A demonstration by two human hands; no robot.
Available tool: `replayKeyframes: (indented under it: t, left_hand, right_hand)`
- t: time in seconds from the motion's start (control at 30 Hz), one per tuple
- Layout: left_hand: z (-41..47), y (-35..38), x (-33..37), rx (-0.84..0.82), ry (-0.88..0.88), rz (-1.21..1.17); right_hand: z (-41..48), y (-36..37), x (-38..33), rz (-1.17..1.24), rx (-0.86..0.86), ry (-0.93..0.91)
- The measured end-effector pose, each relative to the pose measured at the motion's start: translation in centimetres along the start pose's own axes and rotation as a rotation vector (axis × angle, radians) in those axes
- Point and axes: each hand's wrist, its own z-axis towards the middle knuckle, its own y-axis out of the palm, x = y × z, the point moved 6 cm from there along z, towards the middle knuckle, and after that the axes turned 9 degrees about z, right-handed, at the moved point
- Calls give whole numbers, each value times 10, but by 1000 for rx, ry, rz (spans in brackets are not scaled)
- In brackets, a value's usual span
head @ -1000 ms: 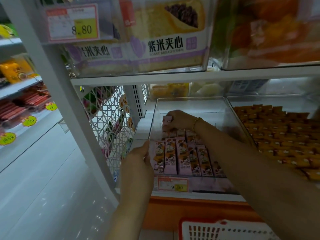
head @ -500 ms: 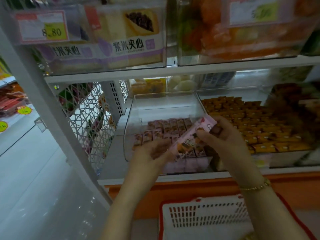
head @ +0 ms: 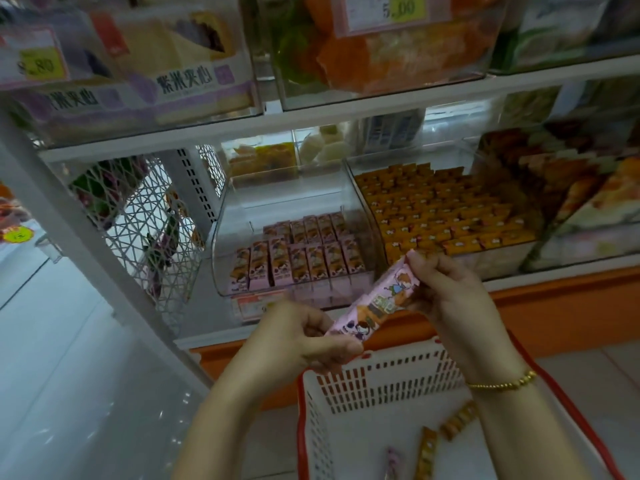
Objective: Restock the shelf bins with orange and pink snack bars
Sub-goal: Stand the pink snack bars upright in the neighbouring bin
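Left hand [head: 300,342], right hand [head: 454,299] pulled pink bar [head: 375,304] back.

Lower shelf [head: 571,271]: two clear bins.
Pink-bar bin [head: 287,202] left, front half filled; orange-bar bin [head: 485,261] just beside, right.

Place: a shop aisle.
Signs: price tags [head: 389,10] on clear snack bins [head: 287,209], shelves, shopping basket [head: 381,372].

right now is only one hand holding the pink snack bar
No, the left hand pinches the lower end of the pink snack bar and the right hand pinches its upper end.
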Motion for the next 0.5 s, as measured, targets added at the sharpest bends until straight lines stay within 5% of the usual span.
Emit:
replayKeyframes:
  t: [0.5]
  left_hand:
    - [-13, 10, 5, -160, 8, -171]
  right_hand:
    - [-21, -23, -20, 117, 22, 84]
